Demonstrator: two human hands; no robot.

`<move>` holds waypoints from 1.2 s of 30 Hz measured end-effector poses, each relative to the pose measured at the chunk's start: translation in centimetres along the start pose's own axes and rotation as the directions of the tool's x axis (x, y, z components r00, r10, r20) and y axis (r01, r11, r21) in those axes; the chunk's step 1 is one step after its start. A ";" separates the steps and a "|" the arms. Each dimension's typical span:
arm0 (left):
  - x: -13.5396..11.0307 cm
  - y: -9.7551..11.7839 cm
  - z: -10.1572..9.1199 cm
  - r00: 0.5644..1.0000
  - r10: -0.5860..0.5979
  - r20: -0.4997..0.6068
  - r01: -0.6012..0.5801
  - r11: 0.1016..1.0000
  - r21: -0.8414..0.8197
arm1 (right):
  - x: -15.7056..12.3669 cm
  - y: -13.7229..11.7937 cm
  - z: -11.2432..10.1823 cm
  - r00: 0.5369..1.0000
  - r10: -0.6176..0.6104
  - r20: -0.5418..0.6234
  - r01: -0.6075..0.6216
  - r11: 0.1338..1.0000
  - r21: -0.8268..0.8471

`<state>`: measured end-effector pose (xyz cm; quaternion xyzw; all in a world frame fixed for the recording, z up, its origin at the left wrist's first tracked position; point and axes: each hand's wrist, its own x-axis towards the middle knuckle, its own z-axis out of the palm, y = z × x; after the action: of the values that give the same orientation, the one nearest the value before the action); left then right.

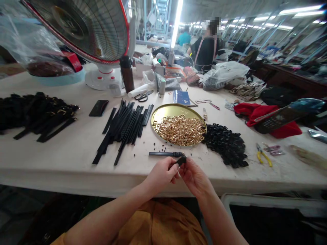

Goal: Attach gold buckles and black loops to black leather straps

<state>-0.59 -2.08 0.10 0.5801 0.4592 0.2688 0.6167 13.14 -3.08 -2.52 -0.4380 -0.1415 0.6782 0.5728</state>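
Observation:
My left hand (161, 174) and my right hand (193, 176) meet at the table's near edge, both pinched on a small black strap piece (181, 160). Just beyond them a black strap (166, 154) lies flat on the table. Behind that sits a round gold tray (163, 113) heaped with small gold metal fittings (182, 130). To its right lies a pile of black loops (226, 144). A fan of long black straps (125, 127) is spread to the tray's left.
A heap of black buckled straps (35, 114) lies far left, with a phone (98, 108), scissors (143, 96), a standing fan (99, 37) and a dark bottle (127, 73) behind. Yellow pliers (263, 154), red cloth (258, 114) and a calculator (276, 120) lie right. A person stands beyond.

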 end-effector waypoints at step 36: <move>2.9 -2.2 -2.7 0.994 -0.065 -0.085 0.070 0.996 0.054 | 10.9 -10.2 -5.2 0.742 -0.603 0.293 0.188 -0.232 -0.954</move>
<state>-2.16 1.32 -2.45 0.5700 0.5114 0.2584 0.5889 24.20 8.27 -3.16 -0.7243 -0.6293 0.0562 0.2760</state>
